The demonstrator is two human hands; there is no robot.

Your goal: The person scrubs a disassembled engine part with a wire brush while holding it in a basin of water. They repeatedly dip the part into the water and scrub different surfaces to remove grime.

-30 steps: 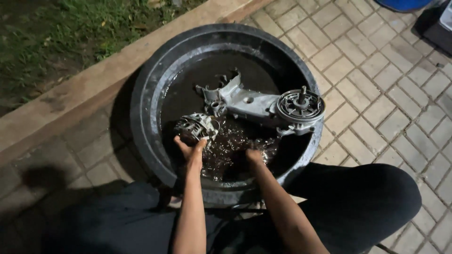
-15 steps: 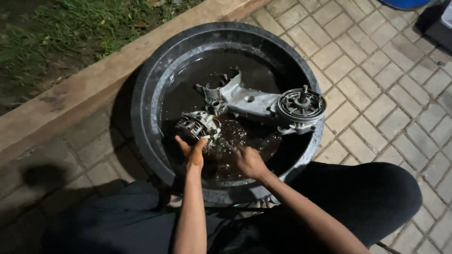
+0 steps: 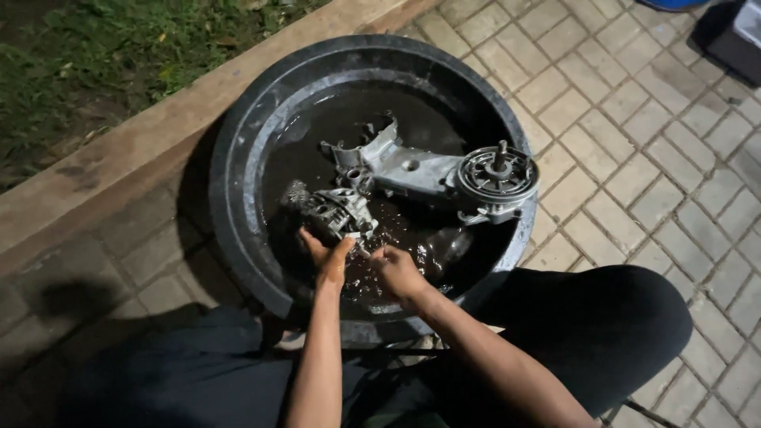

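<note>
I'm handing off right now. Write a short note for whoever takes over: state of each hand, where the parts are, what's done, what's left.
Left hand: gripping the small finned engine part, half sunk in dark liquid.
Right hand: wet, just above the liquid beside that part; what it holds cannot be told.
Large grey engine casing: lies across the black basin, its round end on the right rim.
Done: both parts wetted.
Left: the small part looks still grimy; the casing is not in hand.

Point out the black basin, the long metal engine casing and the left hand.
black basin [image 3: 238, 158], head view, on its bare left rim.
long metal engine casing [image 3: 412, 170], head view, on its flat middle section.
left hand [image 3: 329, 257], head view, on the back of the hand.
</note>
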